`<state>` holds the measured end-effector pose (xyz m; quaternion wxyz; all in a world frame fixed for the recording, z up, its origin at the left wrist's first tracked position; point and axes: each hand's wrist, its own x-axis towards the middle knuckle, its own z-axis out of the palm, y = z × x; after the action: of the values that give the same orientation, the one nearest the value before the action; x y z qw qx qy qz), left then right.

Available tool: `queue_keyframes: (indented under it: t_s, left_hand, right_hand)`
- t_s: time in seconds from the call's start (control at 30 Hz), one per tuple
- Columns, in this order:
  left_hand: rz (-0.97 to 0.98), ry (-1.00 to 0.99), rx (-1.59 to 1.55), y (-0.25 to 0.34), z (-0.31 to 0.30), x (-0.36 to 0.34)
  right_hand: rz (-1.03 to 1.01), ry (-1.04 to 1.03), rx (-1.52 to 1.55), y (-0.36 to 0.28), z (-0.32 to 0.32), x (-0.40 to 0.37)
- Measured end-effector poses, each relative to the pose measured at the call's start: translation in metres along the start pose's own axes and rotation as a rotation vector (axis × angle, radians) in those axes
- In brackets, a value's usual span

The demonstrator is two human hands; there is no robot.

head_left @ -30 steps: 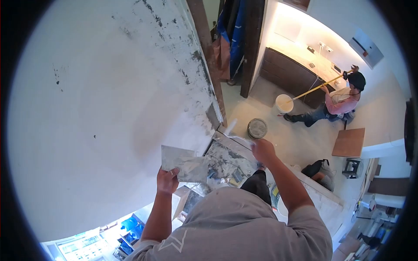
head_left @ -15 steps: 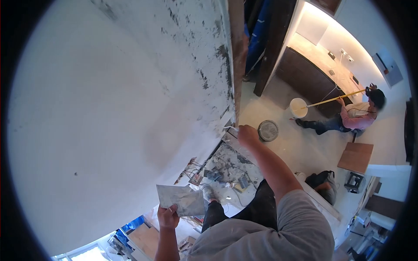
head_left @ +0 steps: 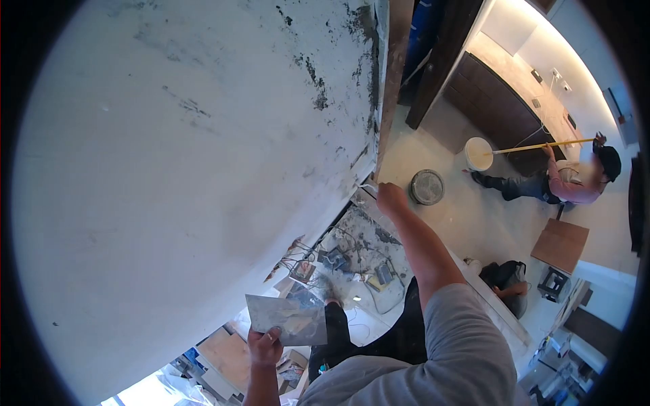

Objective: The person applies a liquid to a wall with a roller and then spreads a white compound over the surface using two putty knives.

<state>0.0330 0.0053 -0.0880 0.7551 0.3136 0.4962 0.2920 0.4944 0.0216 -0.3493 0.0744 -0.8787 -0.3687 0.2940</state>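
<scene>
My left hand [head_left: 265,346] grips a flat rectangular plaster board [head_left: 291,318], its thumb over the near edge and pale plaster smeared on the face. With my arm stretched forward, my right hand [head_left: 391,199] is closed on a small trowel [head_left: 367,185] with a thin pale neck. The trowel is at the right edge of a large whitish wall [head_left: 169,189], low by the corner; its blade is mostly hidden. Dark rough patches [head_left: 315,84] mark the wall near that edge.
A covered round bucket [head_left: 427,187] stands beyond my right hand. Farther off, a person [head_left: 575,179] holds a yellow pole in a white bucket [head_left: 479,154]. Loose wires [head_left: 298,254] stick out low on the wall. Tools and cables lie on the stained floor [head_left: 359,233] by my feet.
My view has shifted, so the wall edge and far room sit farther right. The trowel's pale blade, visible against the wall before, now shows less. Both hands keep their holds.
</scene>
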Motion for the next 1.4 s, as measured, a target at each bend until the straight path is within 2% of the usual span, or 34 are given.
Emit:
queue_keyframes:
  t_s: [0.2, 0.37, 0.6, 0.77, 0.87, 0.97, 1.13, 1.4]
  left_hand:
    - [-0.013, -0.074, -0.019, 0.017, 0.022, -0.005]
    - [-0.013, -0.128, -0.036, 0.035, 0.038, -0.013]
    - [0.066, -0.193, -0.066, 0.054, 0.039, -0.029]
    - [0.100, -0.202, -0.080, 0.053, 0.032, -0.040]
    - [0.092, -0.165, -0.054, 0.053, 0.025, -0.051]
    - [0.114, -0.105, -0.033, 0.053, 0.018, -0.059]
    - [0.146, -0.095, -0.076, 0.060, 0.017, -0.068]
    - [0.123, -0.111, -0.062, 0.062, 0.026, -0.065]
  right_hand:
    - [-0.113, 0.034, -0.003, -0.016, -0.081, -0.063]
    - [-0.159, 0.152, 0.074, -0.041, -0.164, -0.120]
    - [-0.284, 0.228, 0.114, -0.062, -0.254, -0.173]
    - [-0.224, 0.126, -0.005, -0.037, -0.185, -0.102]
    - [-0.251, 0.115, -0.047, -0.032, -0.168, -0.096]
    - [-0.264, 0.147, -0.042, -0.037, -0.184, -0.108]
    - [-0.280, 0.187, -0.009, -0.054, -0.252, -0.154]
    - [-0.269, 0.173, -0.017, -0.050, -0.228, -0.137]
